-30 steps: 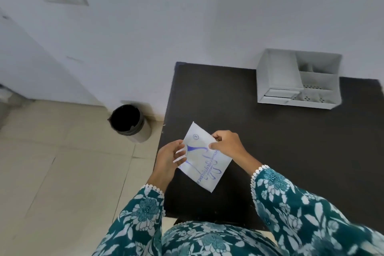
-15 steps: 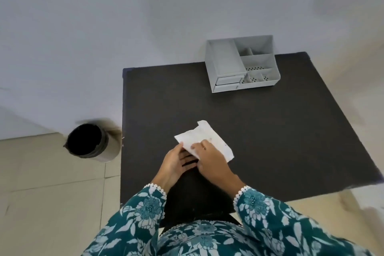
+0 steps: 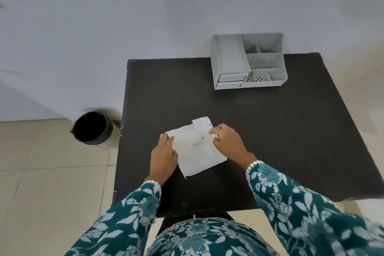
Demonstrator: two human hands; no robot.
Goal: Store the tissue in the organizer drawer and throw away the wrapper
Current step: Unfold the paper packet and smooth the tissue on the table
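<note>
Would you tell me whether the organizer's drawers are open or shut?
Shut: both drawers sit flush with the front of the grey organizer.

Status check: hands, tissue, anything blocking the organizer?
Both hands, left and right, on tissue, flat on table. Organizer drawers shut. Path clear.

You see a matt dark table (image 3: pixel 270 131), a thin white paper-like wrapper (image 3: pixel 197 151) with soft creases, a smooth grey plastic organizer (image 3: pixel 228 58), glossy beige floor tiles (image 3: pixel 52 193), and printed cloth sleeves (image 3: pixel 133 214).
</note>
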